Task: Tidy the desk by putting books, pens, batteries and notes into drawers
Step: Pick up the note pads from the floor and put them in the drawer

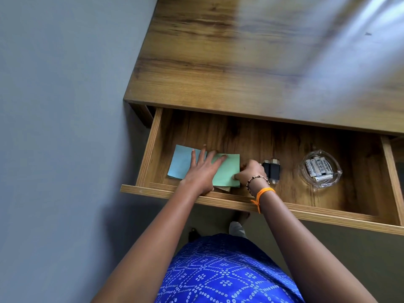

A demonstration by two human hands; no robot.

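The wooden desk's drawer [218,202] is pulled out. Inside at its left lie a blue note [181,162] and a green note [227,173], side by side, with a beige note [224,189] peeking from under the green one. My left hand [202,171] rests flat on both notes, fingers spread. My right hand [251,172] pinches the green note's right edge with curled fingers. A glass dish [320,169] holding several white batteries sits toward the drawer's right.
Two small black devices [272,170] lie just right of my right hand. The desk top [240,62] runs above the drawer. A grey wall [54,106] stands at the left. A second drawer's edge [397,154] shows at far right.
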